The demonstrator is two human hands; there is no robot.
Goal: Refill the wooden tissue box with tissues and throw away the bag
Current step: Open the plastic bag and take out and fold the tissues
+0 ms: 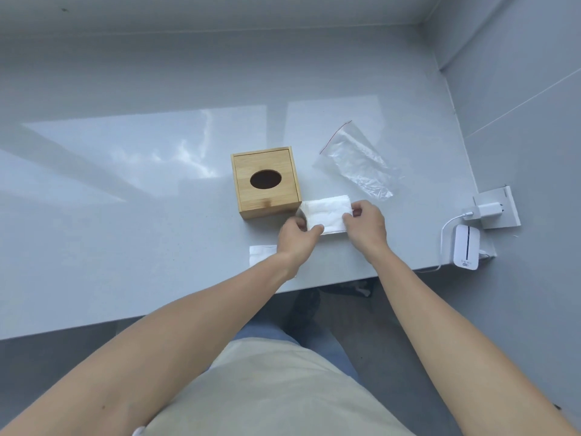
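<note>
On the glossy grey table [125, 215] both hands work a white, soft stack of folded tissues [325, 215] that sits just beside the near right corner of the square wooden tissue box with an oval opening in its lid [265, 182]. The left hand [297, 239] pinches the near left edge of the stack, thumb on top and fingers [317, 228] curled under. The right hand [366, 225] closes its fingers on the right end. Both hands are shut on the tissues, not spread.

The clear, crumpled plastic zip bag with a red seal strip [356, 160] lies empty and flat on the table, beyond the hands and to the right of the box, apart from both. A separate white sheet of tissue [262, 254] lies near the table's front edge, partly under the left wrist.

The box lid looks closed, so the stack has no way in yet. Judging from this, the main risks are:
- the loose stack fanning apart if one hand lets go to open the lid;
- the stray sheet being brushed off the edge by the left forearm;
- the light bag sliding away unnoticed.

A white charger and small white device [467, 248] at the right edge sit clear of the work.
</note>
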